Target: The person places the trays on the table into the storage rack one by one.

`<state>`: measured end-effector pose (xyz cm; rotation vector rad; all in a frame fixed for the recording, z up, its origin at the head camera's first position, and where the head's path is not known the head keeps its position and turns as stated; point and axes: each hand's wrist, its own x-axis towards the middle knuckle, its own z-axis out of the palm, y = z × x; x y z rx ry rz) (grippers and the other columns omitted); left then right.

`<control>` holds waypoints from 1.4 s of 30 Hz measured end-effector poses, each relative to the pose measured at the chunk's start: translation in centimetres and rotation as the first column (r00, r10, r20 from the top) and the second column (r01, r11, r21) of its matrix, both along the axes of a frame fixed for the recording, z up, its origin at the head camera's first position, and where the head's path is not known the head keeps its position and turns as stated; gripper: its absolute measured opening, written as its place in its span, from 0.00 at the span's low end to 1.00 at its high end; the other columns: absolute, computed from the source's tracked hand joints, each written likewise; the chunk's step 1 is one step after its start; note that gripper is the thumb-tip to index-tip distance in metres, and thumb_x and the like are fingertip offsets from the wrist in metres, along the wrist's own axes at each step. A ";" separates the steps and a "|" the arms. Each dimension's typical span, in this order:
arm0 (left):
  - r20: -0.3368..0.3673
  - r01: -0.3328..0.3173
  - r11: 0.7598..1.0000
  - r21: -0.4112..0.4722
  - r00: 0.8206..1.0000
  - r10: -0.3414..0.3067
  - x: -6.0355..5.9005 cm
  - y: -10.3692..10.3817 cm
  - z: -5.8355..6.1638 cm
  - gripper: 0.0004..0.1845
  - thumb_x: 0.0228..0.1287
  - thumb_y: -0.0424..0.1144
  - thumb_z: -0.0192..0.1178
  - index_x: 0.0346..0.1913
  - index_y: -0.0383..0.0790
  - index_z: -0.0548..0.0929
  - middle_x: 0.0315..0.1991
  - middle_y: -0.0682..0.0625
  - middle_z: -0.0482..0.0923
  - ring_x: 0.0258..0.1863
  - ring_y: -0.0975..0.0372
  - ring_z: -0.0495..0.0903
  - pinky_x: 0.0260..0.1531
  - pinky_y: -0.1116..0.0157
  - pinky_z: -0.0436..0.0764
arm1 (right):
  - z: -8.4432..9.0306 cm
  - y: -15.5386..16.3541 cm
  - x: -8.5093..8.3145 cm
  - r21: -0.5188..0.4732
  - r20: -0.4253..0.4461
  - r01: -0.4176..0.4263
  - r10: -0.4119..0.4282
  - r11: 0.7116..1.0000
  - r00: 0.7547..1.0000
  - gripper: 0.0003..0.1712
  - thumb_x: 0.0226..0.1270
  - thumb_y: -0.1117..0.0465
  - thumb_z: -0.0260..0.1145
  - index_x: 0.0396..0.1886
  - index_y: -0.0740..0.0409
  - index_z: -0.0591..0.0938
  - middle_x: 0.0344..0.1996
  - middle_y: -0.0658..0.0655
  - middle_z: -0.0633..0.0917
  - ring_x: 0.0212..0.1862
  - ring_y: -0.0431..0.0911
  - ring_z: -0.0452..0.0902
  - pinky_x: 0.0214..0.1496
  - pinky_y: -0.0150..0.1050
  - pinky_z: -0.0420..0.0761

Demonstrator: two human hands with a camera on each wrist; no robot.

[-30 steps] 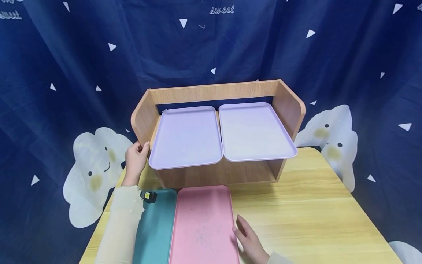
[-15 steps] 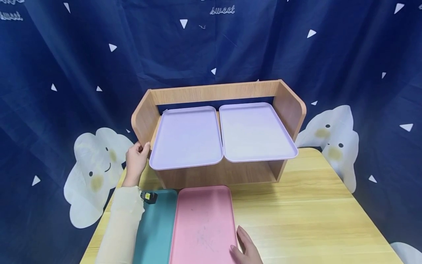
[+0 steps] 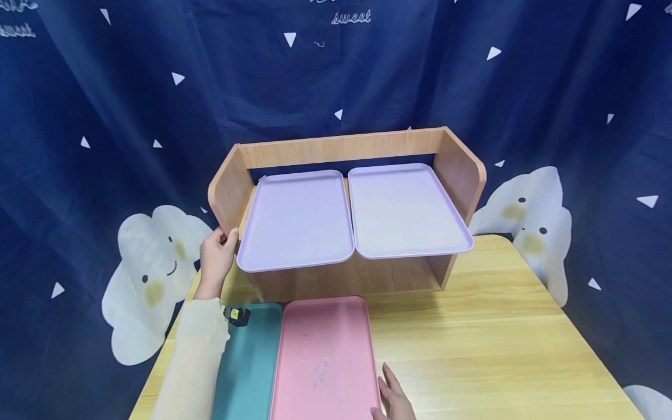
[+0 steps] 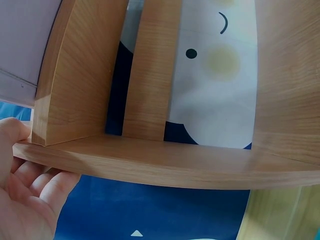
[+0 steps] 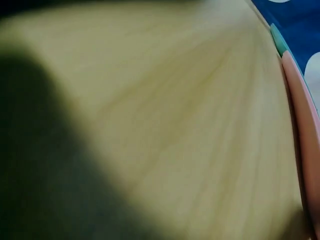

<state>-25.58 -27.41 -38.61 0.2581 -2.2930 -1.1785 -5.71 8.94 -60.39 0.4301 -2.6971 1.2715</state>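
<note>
My left hand (image 3: 216, 256) holds the left side panel of a wooden desktop shelf (image 3: 338, 149). In the left wrist view, the thumb lies on one face of the panel and the curled fingers (image 4: 50, 187) on the other. Two lilac trays, a left one (image 3: 299, 221) and a right one (image 3: 409, 210), rest side by side on the shelf, jutting past its front. At the right edge of a pink tray (image 3: 325, 356) is my right hand (image 3: 396, 402), fingers loosely spread, partly cut off by the frame. Whether it touches the rim I cannot tell.
A teal tray (image 3: 249, 361) lies left of the pink one on the wooden table (image 3: 499, 344), partly behind my left sleeve. A small black device (image 3: 238, 316) sits at my left wrist. A dark blue curtain (image 3: 336, 70) hangs behind the shelf.
My right hand has slid along the pink tray's right side toward the near edge of the table. The left hand and the shelf have stayed in place.
</note>
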 end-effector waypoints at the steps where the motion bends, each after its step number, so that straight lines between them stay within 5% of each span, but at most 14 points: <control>1: -0.002 0.001 1.000 -0.003 1.000 -0.001 0.0 0.0 0.0 0.16 0.66 0.44 0.54 0.38 0.32 0.82 0.30 0.41 0.82 0.21 0.68 0.71 0.19 0.74 0.69 | -0.1 0.0 0.0 -0.010 -0.013 -0.004 0.003 1.000 1.000 0.33 0.40 0.67 0.70 0.48 0.81 0.75 0.60 0.75 0.67 0.54 0.70 0.66 0.53 0.47 0.74; 4: 0.003 0.001 1.000 -0.004 1.000 -0.001 0.0 0.1 0.0 0.17 0.66 0.45 0.54 0.38 0.32 0.82 0.30 0.41 0.81 0.21 0.68 0.71 0.19 0.74 0.69 | -0.5 -0.1 0.1 -0.087 -0.005 -0.003 0.003 0.996 1.000 0.30 0.42 0.73 0.66 0.50 0.81 0.74 0.61 0.76 0.65 0.58 0.66 0.65 0.55 0.38 0.73; 8: 0.013 0.004 1.000 -0.006 1.000 -0.003 -0.1 0.1 -0.1 0.17 0.67 0.45 0.53 0.39 0.32 0.82 0.30 0.40 0.81 0.21 0.67 0.71 0.19 0.74 0.69 | -1.1 -0.1 0.1 -0.182 -0.039 0.045 -0.053 0.982 0.998 0.26 0.43 0.79 0.60 0.49 0.80 0.75 0.59 0.75 0.66 0.64 0.39 0.62 0.56 0.23 0.67; 11: 0.009 -0.003 1.000 -0.010 1.000 0.003 -0.1 0.1 0.0 0.16 0.66 0.45 0.54 0.38 0.33 0.82 0.29 0.41 0.81 0.20 0.68 0.71 0.19 0.74 0.68 | -1.1 -0.1 0.1 -0.208 -0.087 0.104 -0.124 0.973 0.988 0.24 0.43 0.80 0.60 0.47 0.79 0.76 0.56 0.73 0.71 0.60 0.30 0.63 0.55 0.18 0.63; 14: 0.005 -0.011 1.000 -0.013 1.000 0.011 0.0 0.1 -0.1 0.16 0.66 0.44 0.54 0.36 0.33 0.82 0.28 0.42 0.80 0.20 0.67 0.70 0.18 0.73 0.67 | -0.6 0.0 0.1 -0.226 -0.036 0.154 -0.166 0.962 0.985 0.23 0.46 0.80 0.58 0.47 0.79 0.76 0.56 0.71 0.72 0.59 0.42 0.70 0.55 0.22 0.68; 21: 0.006 -0.009 1.000 -0.008 1.000 0.009 0.0 0.0 -0.1 0.16 0.66 0.44 0.54 0.39 0.33 0.82 0.30 0.41 0.81 0.21 0.66 0.71 0.19 0.73 0.68 | 0.0 0.6 0.0 -0.208 -0.045 0.227 -0.241 0.952 0.970 0.20 0.51 0.79 0.57 0.47 0.76 0.78 0.53 0.69 0.75 0.54 0.42 0.75 0.52 0.26 0.73; 24: 0.000 -0.009 1.000 -0.011 1.000 0.009 0.0 0.0 -0.1 0.16 0.66 0.44 0.54 0.38 0.33 0.82 0.29 0.42 0.81 0.21 0.67 0.71 0.19 0.74 0.68 | 0.8 0.9 0.0 -0.212 0.113 0.246 -0.226 0.946 0.967 0.21 0.57 0.76 0.55 0.52 0.75 0.75 0.55 0.69 0.75 0.54 0.55 0.75 0.53 0.39 0.76; 27: 0.000 -0.007 1.000 -0.009 1.000 0.007 0.0 0.0 -0.2 0.16 0.66 0.44 0.54 0.38 0.33 0.82 0.28 0.43 0.81 0.20 0.67 0.71 0.19 0.74 0.68 | 1.5 1.1 0.1 -0.252 0.297 0.258 -0.179 0.933 0.938 0.23 0.63 0.73 0.51 0.59 0.74 0.71 0.56 0.72 0.73 0.52 0.62 0.76 0.49 0.47 0.78; 32: -0.002 -0.011 1.000 -0.015 1.000 0.011 -0.1 -0.1 -0.3 0.16 0.66 0.45 0.54 0.37 0.33 0.82 0.27 0.43 0.80 0.20 0.66 0.70 0.19 0.73 0.67 | 2.0 1.5 0.0 -0.313 0.432 0.273 -0.119 0.910 0.894 0.25 0.67 0.70 0.48 0.63 0.73 0.66 0.55 0.76 0.74 0.47 0.60 0.79 0.41 0.40 0.81; 42: 0.002 -0.002 1.000 0.000 1.000 0.002 -0.1 -0.1 -0.2 0.16 0.66 0.45 0.54 0.37 0.33 0.82 0.28 0.43 0.81 0.20 0.68 0.71 0.19 0.75 0.69 | 2.4 1.8 0.0 -0.367 0.442 0.242 -0.061 0.898 0.895 0.25 0.70 0.67 0.48 0.64 0.74 0.64 0.56 0.77 0.72 0.46 0.58 0.80 0.39 0.34 0.81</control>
